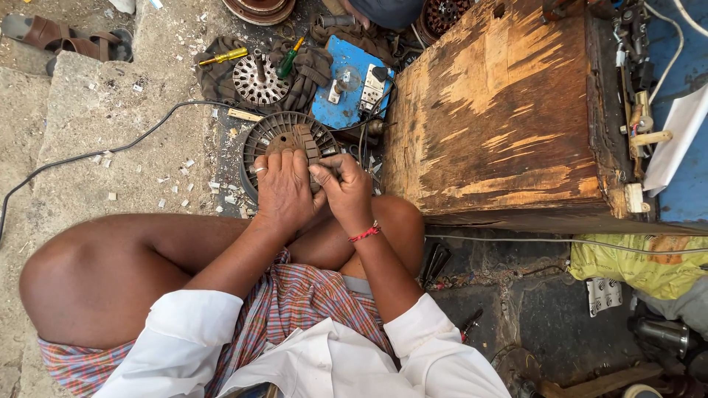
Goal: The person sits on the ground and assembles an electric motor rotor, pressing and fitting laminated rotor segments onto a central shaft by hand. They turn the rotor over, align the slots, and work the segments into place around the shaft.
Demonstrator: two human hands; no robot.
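White sleeves lead down to both hands, pressed together over a round slotted motor core (284, 140) on the ground. His left hand (282, 188) lies curled across its rim; the right hand (345, 188) pinches something small. Screwdrivers (225, 56) and a wooden box (501, 110) crowd close.

Person in white long-sleeved shirt, cuffs rolled up past the elbows, forearms bare. Checked lungi in red, blue and white wrapped at the waist, knees and thighs bare. Left hand (284, 190) wears a silver ring (259, 170). Right hand (344, 190) has a red thread bracelet (365, 234) at the wrist.
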